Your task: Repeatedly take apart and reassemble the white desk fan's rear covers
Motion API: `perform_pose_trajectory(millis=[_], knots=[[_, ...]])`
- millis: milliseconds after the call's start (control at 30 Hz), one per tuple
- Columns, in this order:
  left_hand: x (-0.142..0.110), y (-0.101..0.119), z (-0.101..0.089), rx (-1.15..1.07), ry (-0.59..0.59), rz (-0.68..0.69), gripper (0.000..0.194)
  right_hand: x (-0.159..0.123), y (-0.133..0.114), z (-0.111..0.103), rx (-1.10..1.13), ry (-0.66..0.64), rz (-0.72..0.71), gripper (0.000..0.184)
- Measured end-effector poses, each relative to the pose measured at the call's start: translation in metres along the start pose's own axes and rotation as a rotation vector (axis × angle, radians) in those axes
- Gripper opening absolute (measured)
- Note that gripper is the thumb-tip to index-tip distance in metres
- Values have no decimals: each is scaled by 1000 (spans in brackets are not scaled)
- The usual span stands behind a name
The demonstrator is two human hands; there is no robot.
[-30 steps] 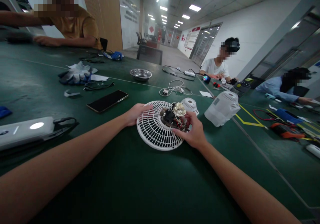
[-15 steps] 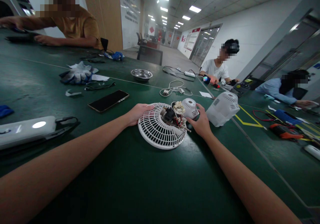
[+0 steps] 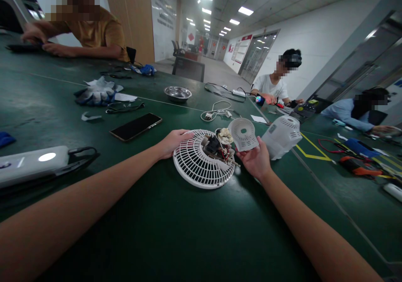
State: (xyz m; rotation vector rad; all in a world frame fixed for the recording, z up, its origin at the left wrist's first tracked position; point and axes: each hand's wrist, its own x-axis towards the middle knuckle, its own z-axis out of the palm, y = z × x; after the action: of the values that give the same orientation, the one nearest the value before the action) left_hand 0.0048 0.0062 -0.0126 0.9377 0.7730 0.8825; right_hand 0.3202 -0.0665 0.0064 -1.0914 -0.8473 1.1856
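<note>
My left hand (image 3: 173, 143) grips the upper left rim of a white fan grille (image 3: 197, 171), which lies on the green table. On the grille's back sits an exposed motor (image 3: 214, 145) with wires and a cream-coloured lump. In my right hand (image 3: 258, 160) is a white plastic motor cover (image 3: 243, 133), held by its lower edge beside the motor. Its hollow inside and round central hole face me. Just right of that hand stands a translucent white plastic housing (image 3: 281, 137) with slots in its top.
A phone (image 3: 136, 127), a metal bowl (image 3: 177, 93), gloves (image 3: 97, 92) and a coiled white cable (image 3: 220, 112) lie beyond my hands. At left is a white device (image 3: 34, 164); at right, an orange-and-black meter (image 3: 358, 166). Several people sit around the table.
My right hand has turned the motor cover over, so its inside now faces me instead of its domed outside. The grille and my left hand have stayed in place.
</note>
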Motion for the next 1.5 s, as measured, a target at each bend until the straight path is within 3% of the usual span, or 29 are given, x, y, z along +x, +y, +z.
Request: perform_pose_trajectory(millis=[133, 333, 533, 667, 800, 833, 900, 967, 1000, 1167, 1333, 1500], knots=[[1, -2, -1, 8, -12, 6, 18, -21, 2, 23, -90, -19, -225, 50], [-2, 1, 2, 32, 7, 13, 19, -46, 3, 39, -511, -137, -508, 88], [-5, 4, 7, 37, 30, 3, 24, -53, -3, 39, -851, -185, -702, 83], [-6, 3, 5, 157, 68, 67, 39, -54, -4, 38, -941, -171, -730, 81], [-14, 11, 7, 708, 123, 418, 51, -54, -4, 37, -982, -155, -769, 81], [-18, 14, 9, 837, 94, 522, 51, -54, -4, 37, -991, -153, -783, 81], [-25, 20, 16, 983, -75, 628, 52, -53, -3, 37, -1006, -155, -796, 81], [-31, 25, 26, 1059, -258, 637, 64, -52, -3, 36, -1009, -160, -793, 81], [-34, 27, 31, 1090, -279, 637, 70, -51, -3, 36, -1008, -164, -788, 82], [-41, 35, 45, 1215, -190, 650, 75, -51, -4, 32, -1008, -220, -776, 85], [-42, 40, 44, 1276, -263, 644, 71, -51, -7, 28, -958, -366, -761, 88], [-41, 40, 45, 1279, -285, 576, 68, -50, -8, 33, -931, -368, -654, 96]])
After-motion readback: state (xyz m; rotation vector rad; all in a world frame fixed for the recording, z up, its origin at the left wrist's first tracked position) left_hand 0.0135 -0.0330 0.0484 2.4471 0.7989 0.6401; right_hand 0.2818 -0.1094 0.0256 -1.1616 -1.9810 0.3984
